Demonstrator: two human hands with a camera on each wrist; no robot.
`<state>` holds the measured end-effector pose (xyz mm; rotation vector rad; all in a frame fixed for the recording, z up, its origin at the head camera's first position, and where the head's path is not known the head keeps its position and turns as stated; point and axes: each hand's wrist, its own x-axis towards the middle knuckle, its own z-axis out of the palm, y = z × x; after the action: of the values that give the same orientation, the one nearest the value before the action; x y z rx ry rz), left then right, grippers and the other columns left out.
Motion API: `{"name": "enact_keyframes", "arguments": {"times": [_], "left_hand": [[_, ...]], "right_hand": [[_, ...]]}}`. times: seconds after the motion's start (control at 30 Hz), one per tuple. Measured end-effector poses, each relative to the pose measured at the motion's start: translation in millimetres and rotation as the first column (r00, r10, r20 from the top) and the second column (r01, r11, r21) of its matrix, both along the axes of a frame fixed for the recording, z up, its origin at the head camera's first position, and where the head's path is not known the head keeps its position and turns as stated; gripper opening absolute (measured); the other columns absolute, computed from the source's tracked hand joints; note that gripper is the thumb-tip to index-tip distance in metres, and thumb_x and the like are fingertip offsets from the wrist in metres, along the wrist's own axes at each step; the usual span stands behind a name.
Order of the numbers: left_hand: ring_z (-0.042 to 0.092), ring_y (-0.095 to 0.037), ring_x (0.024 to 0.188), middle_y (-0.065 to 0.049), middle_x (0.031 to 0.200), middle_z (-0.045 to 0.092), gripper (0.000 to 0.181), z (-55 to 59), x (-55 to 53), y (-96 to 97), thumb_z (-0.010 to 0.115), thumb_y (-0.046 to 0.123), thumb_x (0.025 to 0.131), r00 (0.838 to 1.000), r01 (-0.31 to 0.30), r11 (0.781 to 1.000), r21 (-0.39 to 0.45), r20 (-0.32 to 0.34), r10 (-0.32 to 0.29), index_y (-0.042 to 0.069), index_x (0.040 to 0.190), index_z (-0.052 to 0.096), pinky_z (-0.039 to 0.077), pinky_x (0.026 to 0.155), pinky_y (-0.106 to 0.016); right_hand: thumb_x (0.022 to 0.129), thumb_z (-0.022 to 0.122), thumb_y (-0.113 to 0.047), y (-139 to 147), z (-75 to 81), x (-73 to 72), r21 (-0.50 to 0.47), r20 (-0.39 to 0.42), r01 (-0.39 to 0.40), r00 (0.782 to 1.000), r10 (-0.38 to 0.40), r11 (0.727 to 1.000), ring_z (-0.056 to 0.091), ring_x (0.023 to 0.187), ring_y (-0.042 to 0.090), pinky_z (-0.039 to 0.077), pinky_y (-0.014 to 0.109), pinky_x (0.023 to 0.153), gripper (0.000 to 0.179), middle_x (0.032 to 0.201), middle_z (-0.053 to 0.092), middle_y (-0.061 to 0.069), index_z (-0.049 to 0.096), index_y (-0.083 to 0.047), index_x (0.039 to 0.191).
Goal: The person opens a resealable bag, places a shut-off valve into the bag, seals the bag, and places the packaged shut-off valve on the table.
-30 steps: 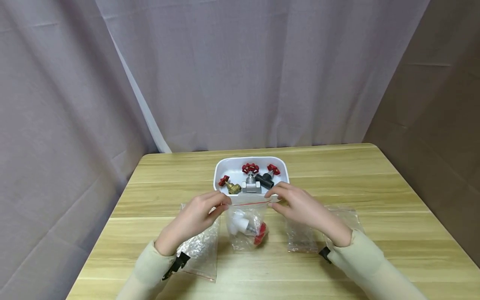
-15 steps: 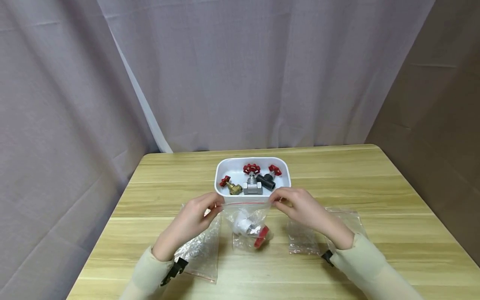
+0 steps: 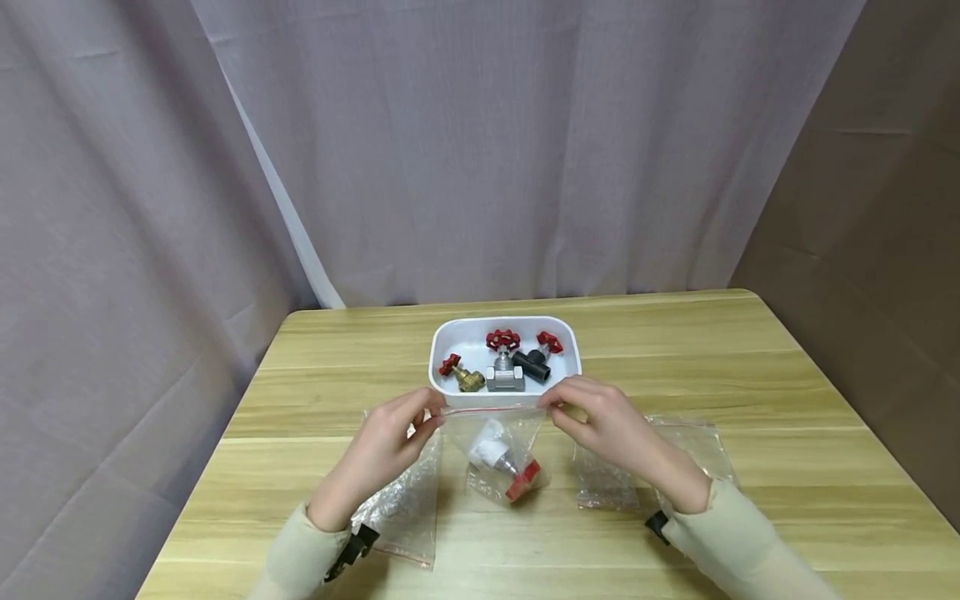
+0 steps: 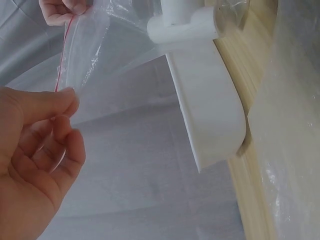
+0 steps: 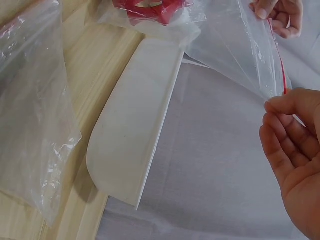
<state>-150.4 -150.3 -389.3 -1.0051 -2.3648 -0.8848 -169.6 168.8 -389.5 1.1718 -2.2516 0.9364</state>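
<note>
Between both hands a clear zip bag [image 3: 527,427] is stretched by its red-lined top edge. My left hand [image 3: 392,437] pinches the left end of that edge between thumb and forefinger; my right hand [image 3: 603,421] pinches the right end. Inside the bag lies a white valve [image 3: 491,448] with a red handwheel [image 3: 522,481], tilted with the wheel toward the lower right. In the left wrist view the white tee-shaped body [image 4: 185,27] shows through the plastic, and the right wrist view has the red wheel [image 5: 150,9] at its top.
Just behind the bag stands a white tray [image 3: 442,333] holding a brass valve [image 3: 469,380], a silver valve [image 3: 506,377] and a black valve [image 3: 532,365], all with red handwheels. Clear bags lie at both sides: one bag [image 3: 408,508] on the left, others [image 3: 607,487] under the right forearm.
The valve in the bag has swung so its red wheel sits lower. The bag's top edge is drawn wider and straighter as the hands moved slightly apart.
</note>
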Motion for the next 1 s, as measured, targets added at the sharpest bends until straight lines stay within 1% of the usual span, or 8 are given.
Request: {"name": "enact_keyframes", "arguments": {"times": [0.2,0.27,0.37,0.53,0.67,0.8,0.9,1.0], "left_hand": [[0.054,-0.004,0.067,0.004,0.089,0.068,0.020,-0.9,1.2,1.1,0.073,0.001,0.090,1.000,-0.016,1.000,-0.022,-0.012,0.016,0.009,0.107,0.065,0.052,0.057,-0.025],[0.054,-0.004,0.067,0.004,0.090,0.068,0.022,-1.4,1.2,1.2,0.073,0.001,0.090,1.000,-0.023,0.999,-0.034,-0.021,0.022,0.008,0.109,0.066,0.051,0.058,-0.022],[0.056,-0.004,0.070,0.004,0.090,0.067,0.023,-2.0,1.1,1.6,0.072,0.001,0.089,0.999,-0.028,0.999,-0.045,-0.020,0.027,0.007,0.111,0.067,0.051,0.060,-0.021],[0.058,-0.010,0.072,0.004,0.090,0.064,0.020,-2.4,1.4,4.5,0.070,0.003,0.089,0.999,-0.034,0.997,-0.074,0.039,0.037,0.006,0.110,0.069,0.051,0.062,-0.023],[0.059,-0.012,0.072,0.005,0.087,0.062,0.013,-2.5,1.4,6.6,0.074,0.011,0.091,0.994,-0.050,0.995,-0.086,0.089,0.057,0.009,0.103,0.070,0.050,0.063,-0.022],[0.056,-0.006,0.070,0.009,0.084,0.063,0.009,-2.3,1.7,6.9,0.078,0.015,0.089,0.989,-0.086,0.994,-0.071,0.113,0.094,0.014,0.093,0.070,0.049,0.062,-0.021],[0.054,-0.003,0.069,0.012,0.083,0.063,0.011,-1.3,2.7,6.9,0.080,0.016,0.087,0.986,-0.120,0.990,-0.078,0.110,0.129,0.017,0.088,0.069,0.049,0.062,-0.021],[0.053,-0.002,0.069,0.011,0.082,0.062,0.012,-0.9,3.6,7.4,0.080,0.016,0.087,0.986,-0.141,0.985,-0.099,0.080,0.149,0.018,0.087,0.068,0.048,0.062,-0.022]], "right_hand": [[0.085,0.071,0.008,-3.5,1.8,3.8,0.017,0.092,0.021,0.996,-0.022,1.000,0.065,0.083,0.011,0.057,0.024,0.071,0.046,0.093,0.069,0.000,0.061,-0.001,0.129],[0.087,0.070,0.006,-4.1,1.8,4.7,0.031,0.126,0.034,0.991,-0.038,0.999,0.064,0.083,0.010,0.056,0.023,0.070,0.047,0.093,0.068,-0.001,0.060,0.000,0.132],[0.088,0.073,0.002,-4.6,1.3,5.5,0.058,0.156,0.039,0.987,-0.047,0.998,0.065,0.083,0.010,0.056,0.024,0.070,0.035,0.095,0.070,-0.001,0.068,-0.001,0.122],[0.089,0.074,-0.004,-6.1,0.1,5.6,0.106,0.175,0.045,0.982,-0.064,0.993,0.066,0.085,0.010,0.056,0.026,0.073,0.016,0.097,0.072,-0.003,0.076,-0.008,0.104],[0.091,0.072,-0.006,-7.6,-0.2,6.2,0.124,0.182,0.056,0.980,-0.078,0.991,0.066,0.086,0.010,0.056,0.028,0.076,0.014,0.097,0.071,-0.005,0.076,-0.011,0.103],[0.091,0.073,-0.006,-9.8,-0.5,6.9,0.129,0.158,0.064,0.984,-0.084,0.990,0.067,0.088,0.011,0.057,0.030,0.078,0.013,0.098,0.071,-0.004,0.075,-0.011,0.102],[0.089,0.074,-0.005,-11.4,-1.2,7.0,0.124,0.119,0.071,0.989,-0.086,0.990,0.067,0.088,0.012,0.057,0.030,0.079,0.012,0.098,0.071,-0.002,0.074,-0.009,0.101],[0.088,0.075,-0.003,-12.1,-2.4,6.9,0.113,0.078,0.076,0.993,-0.085,0.991,0.067,0.088,0.013,0.057,0.029,0.079,0.013,0.098,0.071,-0.001,0.073,-0.008,0.100]]}}
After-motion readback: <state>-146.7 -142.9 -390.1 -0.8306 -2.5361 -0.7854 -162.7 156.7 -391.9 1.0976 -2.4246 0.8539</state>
